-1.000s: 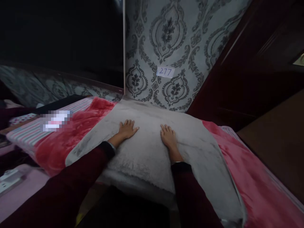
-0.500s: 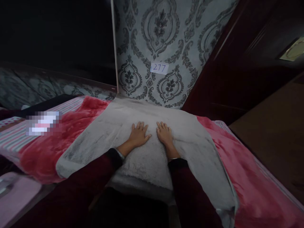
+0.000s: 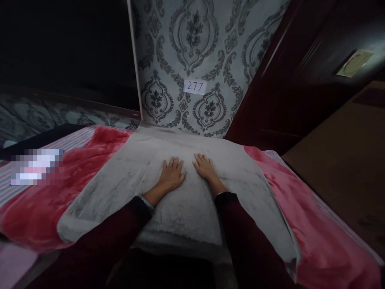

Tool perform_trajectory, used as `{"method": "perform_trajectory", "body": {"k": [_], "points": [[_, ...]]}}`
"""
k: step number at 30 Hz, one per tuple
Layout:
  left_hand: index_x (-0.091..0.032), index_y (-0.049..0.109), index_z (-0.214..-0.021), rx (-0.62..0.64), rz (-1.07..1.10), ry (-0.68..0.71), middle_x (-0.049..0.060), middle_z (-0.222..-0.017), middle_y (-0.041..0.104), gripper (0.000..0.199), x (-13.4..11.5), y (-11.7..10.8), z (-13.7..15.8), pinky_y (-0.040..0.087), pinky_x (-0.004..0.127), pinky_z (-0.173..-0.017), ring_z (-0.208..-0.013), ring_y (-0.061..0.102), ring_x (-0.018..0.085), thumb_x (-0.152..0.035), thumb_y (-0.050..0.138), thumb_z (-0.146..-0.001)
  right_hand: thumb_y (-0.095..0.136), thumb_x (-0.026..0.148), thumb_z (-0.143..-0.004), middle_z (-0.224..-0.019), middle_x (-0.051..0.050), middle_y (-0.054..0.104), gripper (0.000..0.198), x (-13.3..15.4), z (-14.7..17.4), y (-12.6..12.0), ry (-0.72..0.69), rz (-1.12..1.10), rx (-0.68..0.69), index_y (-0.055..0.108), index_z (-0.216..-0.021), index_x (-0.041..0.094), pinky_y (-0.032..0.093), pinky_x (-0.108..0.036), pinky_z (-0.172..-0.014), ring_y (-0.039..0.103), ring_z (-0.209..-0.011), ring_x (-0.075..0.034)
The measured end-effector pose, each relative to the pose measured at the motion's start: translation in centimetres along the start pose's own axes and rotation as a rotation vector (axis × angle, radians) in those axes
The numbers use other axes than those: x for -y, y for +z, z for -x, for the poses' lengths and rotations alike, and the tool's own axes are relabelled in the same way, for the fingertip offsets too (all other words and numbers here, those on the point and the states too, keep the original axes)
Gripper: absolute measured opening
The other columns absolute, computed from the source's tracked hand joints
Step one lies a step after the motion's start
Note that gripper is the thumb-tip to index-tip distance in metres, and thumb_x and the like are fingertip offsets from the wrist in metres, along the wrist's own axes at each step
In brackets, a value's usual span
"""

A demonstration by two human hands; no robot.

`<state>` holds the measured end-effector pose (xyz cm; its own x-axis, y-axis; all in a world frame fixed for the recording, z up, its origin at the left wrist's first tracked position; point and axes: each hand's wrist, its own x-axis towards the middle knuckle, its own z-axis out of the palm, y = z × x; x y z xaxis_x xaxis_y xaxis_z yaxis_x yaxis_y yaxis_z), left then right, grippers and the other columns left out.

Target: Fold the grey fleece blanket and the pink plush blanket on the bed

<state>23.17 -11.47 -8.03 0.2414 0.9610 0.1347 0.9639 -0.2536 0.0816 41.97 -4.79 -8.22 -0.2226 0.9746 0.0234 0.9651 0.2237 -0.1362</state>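
A light grey plush blanket [image 3: 186, 216] lies spread out, its near edge hanging down toward me. My left hand [image 3: 172, 175] rests palm down on it, fingers spread and holding nothing. Beside it, a short gap to the right, my right hand [image 3: 205, 167] also lies flat on the grey fabric with its fingers stretched forward. Under the grey piece is a red plush blanket [image 3: 75, 164], showing on both the left and right sides. Faint creases run across the grey surface near the hands.
Patterned wallpaper [image 3: 192, 44] with a paper label [image 3: 195, 86] reading 277 rises behind. A large dark screen [image 3: 66, 52] hangs at left. A dark red door or cabinet [image 3: 270, 100] and a brown panel [image 3: 339, 156] stand at right. Striped cloth [image 3: 75, 138] shows at left.
The view has shifted slightly to the right. Both hands stay flat on the grey blanket, with little movement over it.
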Motion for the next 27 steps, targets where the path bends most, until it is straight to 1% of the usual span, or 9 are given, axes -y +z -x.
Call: {"method": "perform_trajectory", "body": {"k": [2, 6, 8, 10, 14, 17, 20, 23, 27], "points": [[-0.015, 0.038, -0.159, -0.007, 0.002, -0.001, 0.017, -0.167, 0.03, 0.063, 0.0, 0.0, 0.0, 0.018, 0.063, -0.123, -0.156, 0.024, 0.034, -0.043, 0.029, -0.103, 0.024, 0.043, -0.107, -0.171, -0.004, 0.022, 0.058, 0.1, 0.4, -0.1, -0.039, -0.003, 0.01, 0.026, -0.163, 0.028, 0.019, -0.054, -0.125, 0.019, -0.157, -0.026], [-0.014, 0.039, -0.158, -0.03, 0.017, 0.006, 0.017, -0.166, 0.033, 0.061, 0.1, 0.0, -0.1, 0.019, 0.063, -0.123, -0.155, 0.026, 0.034, -0.038, 0.029, -0.103, 0.025, 0.041, -0.108, -0.171, 0.0, 0.02, 0.056, 0.5, 2.5, 0.1, -0.2, -0.004, 0.025, 0.026, -0.163, 0.033, 0.019, -0.051, -0.125, 0.017, -0.158, -0.023], [-0.015, 0.04, -0.158, -0.04, 0.023, 0.009, 0.016, -0.166, 0.033, 0.061, 0.2, -0.1, 0.0, 0.019, 0.062, -0.123, -0.155, 0.026, 0.034, -0.037, 0.029, -0.103, 0.025, 0.042, -0.108, -0.171, 0.0, 0.019, 0.056, 0.6, 3.8, 0.3, -0.241, -0.012, 0.029, 0.025, -0.163, 0.033, 0.019, -0.049, -0.125, 0.016, -0.158, -0.022], [-0.02, 0.04, -0.158, -0.033, 0.035, 0.033, 0.012, -0.167, 0.033, 0.059, 0.3, -0.2, 0.1, 0.019, 0.063, -0.123, -0.155, 0.025, 0.034, -0.038, 0.029, -0.103, 0.024, 0.043, -0.108, -0.171, 0.0, 0.019, 0.057, 0.6, 4.8, 0.3, -0.253, -0.016, 0.034, 0.024, -0.164, 0.032, 0.018, -0.048, -0.126, 0.015, -0.158, -0.022], [-0.03, 0.04, -0.158, 0.006, 0.065, 0.132, 0.004, -0.168, 0.032, 0.057, 0.6, -0.4, 0.2, 0.017, 0.068, -0.121, -0.156, 0.022, 0.033, -0.037, 0.028, -0.103, 0.024, 0.043, -0.108, -0.171, 0.0, 0.018, 0.057, 0.8, 6.5, 0.3, -0.213, 0.002, 0.029, 0.023, -0.164, 0.033, 0.018, -0.049, -0.126, 0.014, -0.158, -0.022], [-0.031, 0.038, -0.159, 0.018, 0.072, 0.15, 0.004, -0.168, 0.031, 0.057, 0.7, -0.5, 0.1, 0.014, 0.068, -0.122, -0.157, 0.021, 0.033, -0.039, 0.029, -0.103, 0.026, 0.044, -0.107, -0.172, 0.0, 0.018, 0.057, 1.1, 7.8, 0.4, -0.173, 0.013, 0.027, 0.023, -0.164, 0.034, 0.019, -0.05, -0.125, 0.014, -0.158, -0.023], [-0.03, 0.037, -0.16, 0.044, 0.063, 0.152, 0.006, -0.169, 0.028, 0.059, 1.2, -0.8, 0.3, 0.013, 0.065, -0.123, -0.158, 0.018, 0.033, -0.045, 0.032, -0.103, 0.027, 0.045, -0.107, -0.172, 0.001, 0.017, 0.057, 1.0, 9.3, 0.8, -0.117, 0.024, 0.016, 0.023, -0.163, 0.034, 0.018, -0.051, -0.126, 0.014, -0.158, -0.023], [-0.027, 0.034, -0.161, 0.064, 0.044, 0.098, 0.008, -0.17, 0.025, 0.064, 2.4, -1.2, 1.0, 0.013, 0.062, -0.124, -0.158, 0.015, 0.034, -0.052, 0.033, -0.102, 0.028, 0.044, -0.107, -0.172, 0.0, 0.016, 0.058, 0.7, 10.8, 1.3, -0.044, 0.025, 0.017, 0.023, -0.164, 0.032, 0.02, -0.05, -0.125, 0.014, -0.158, -0.023], [-0.025, 0.028, -0.163, 0.097, 0.033, -0.011, 0.009, -0.172, 0.02, 0.068, 5.5, -1.6, 2.9, 0.015, 0.059, -0.124, -0.159, 0.014, 0.033, -0.055, 0.029, -0.103, 0.027, 0.04, -0.107, -0.172, -0.002, 0.015, 0.058, -0.2, 12.6, 1.8, 0.023, 0.021, 0.013, 0.024, -0.164, 0.028, 0.023, -0.047, -0.124, 0.014, -0.158, -0.023]]}}
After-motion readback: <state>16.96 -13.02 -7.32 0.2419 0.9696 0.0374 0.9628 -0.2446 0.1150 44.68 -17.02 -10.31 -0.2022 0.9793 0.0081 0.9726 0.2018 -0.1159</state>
